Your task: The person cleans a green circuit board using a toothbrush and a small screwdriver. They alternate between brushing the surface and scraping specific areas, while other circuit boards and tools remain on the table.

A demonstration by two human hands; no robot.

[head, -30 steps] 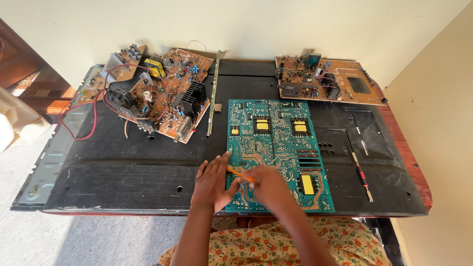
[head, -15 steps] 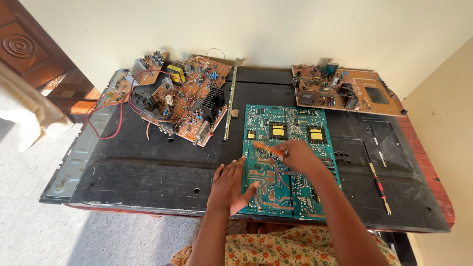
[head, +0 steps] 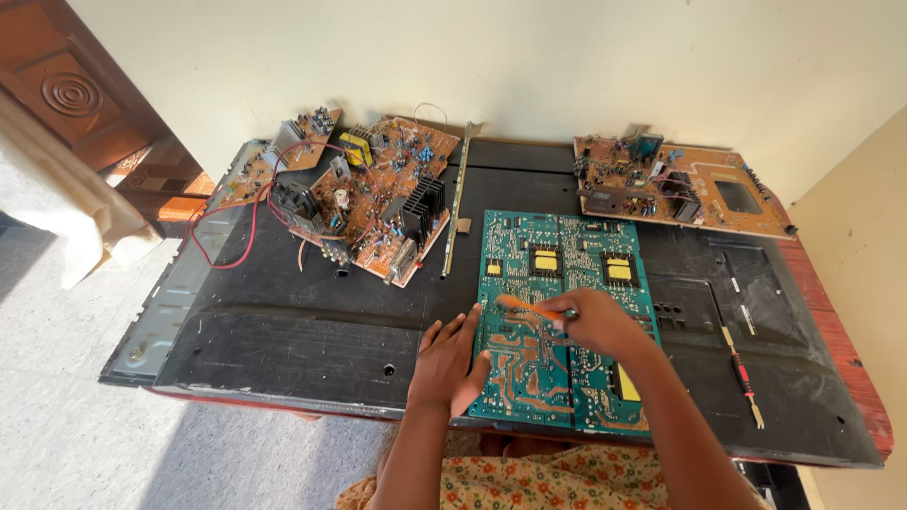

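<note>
While the left hand [head: 446,364] stays flat on the green circuit board's [head: 557,312] near-left edge, the right hand [head: 593,319], gripping an orange tool [head: 525,307], has shifted slightly. The board lies on a black panel [head: 283,321] beside brown boards [head: 364,194], below a cream wall [head: 529,57].

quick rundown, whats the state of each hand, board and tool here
green circuit board: flat, solder side up
left hand: pressing the board's left edge
right hand: gripping orange tool
orange tool: tip on the board
brown boards: piled, wires loose
brown board: lying flat
red-handled tool: lying unused

Right hand [head: 595,324] hides part of orange tool [head: 529,308].
</note>
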